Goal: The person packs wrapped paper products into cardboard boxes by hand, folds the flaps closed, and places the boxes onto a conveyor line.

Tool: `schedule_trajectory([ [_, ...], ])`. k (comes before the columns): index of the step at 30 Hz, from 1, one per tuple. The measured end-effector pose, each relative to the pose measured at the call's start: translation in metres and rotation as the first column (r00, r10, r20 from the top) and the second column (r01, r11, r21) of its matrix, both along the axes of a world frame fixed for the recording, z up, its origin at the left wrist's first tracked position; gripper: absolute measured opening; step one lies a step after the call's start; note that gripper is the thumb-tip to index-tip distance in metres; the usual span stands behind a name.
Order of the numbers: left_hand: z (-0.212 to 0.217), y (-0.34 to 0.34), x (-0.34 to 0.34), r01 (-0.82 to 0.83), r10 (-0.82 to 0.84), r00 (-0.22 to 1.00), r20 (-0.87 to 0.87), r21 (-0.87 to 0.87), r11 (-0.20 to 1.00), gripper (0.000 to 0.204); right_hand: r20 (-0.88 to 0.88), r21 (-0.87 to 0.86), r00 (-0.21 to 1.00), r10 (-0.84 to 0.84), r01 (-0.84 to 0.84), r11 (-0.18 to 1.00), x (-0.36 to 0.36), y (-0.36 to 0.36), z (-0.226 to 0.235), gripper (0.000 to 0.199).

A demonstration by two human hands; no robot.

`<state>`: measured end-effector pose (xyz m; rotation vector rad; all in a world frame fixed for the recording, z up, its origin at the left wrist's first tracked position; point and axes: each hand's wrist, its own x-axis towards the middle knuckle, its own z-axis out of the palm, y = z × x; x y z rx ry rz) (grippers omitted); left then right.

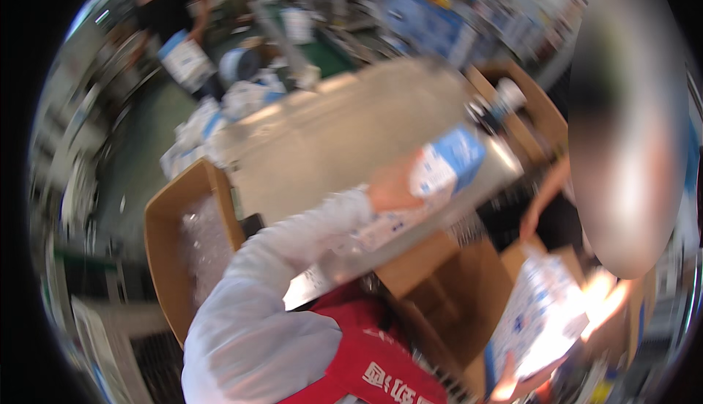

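My left arm, in a white sleeve, reaches across a metal table (329, 122). My left hand (395, 186) is closed round a blue-and-white package (455, 156) above the table's near edge. More white packaging with blue print lies just below that hand. At the lower right, my right hand (507, 388), partly cut off by the frame edge, grips the lower end of a larger white package with blue print (538, 316). A co-worker's hand (530, 222) is close to this package's upper end. Motion blur and glare hide the fingers' details.
An open cardboard box (458, 294) stands below the table's near edge. Another box (162, 235), holding clear plastic, is at the left. A third box (538, 96) sits at the far right corner. White bags (201, 136) are piled beyond the table, near a standing person (168, 8).
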<state>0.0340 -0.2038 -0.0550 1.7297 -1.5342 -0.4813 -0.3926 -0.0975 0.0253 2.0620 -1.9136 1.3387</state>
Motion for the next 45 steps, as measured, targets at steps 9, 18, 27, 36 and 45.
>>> schedule_trajectory([
  [9, -0.048, 0.033, -0.218, 0.865, -0.861, 0.502, 0.082, -0.022, 0.502, 0.090, 0.553, -0.105, 0.816, -0.169, 0.269, 0.957, -0.123, -0.009, 0.016, 0.085],
  [18, -0.229, 0.110, -0.250, 0.778, -0.959, 0.208, 0.194, 0.562, 0.282, 0.057, -0.278, 0.253, 0.872, 0.404, -0.339, 0.906, -0.032, -0.008, -0.219, 0.084],
  [27, -0.106, 0.069, -0.092, 0.189, -0.194, 0.979, -0.059, -0.088, 0.978, 0.039, -0.241, 0.892, 0.589, 0.771, -0.179, 0.416, 0.008, -0.019, -0.412, 0.090],
  [36, -0.046, 0.030, 0.275, -0.978, 0.884, 0.205, 0.420, 0.065, 0.196, 0.097, 0.313, 0.811, 0.858, 0.407, -0.464, 0.356, 0.035, -0.071, -0.297, 0.045],
  [45, -0.041, 0.141, 0.109, -0.191, 0.192, 0.980, 0.054, -0.019, 0.981, 0.092, -0.163, 0.397, 0.472, 0.866, -0.772, 0.496, 0.254, -0.107, -0.098, 0.079],
])
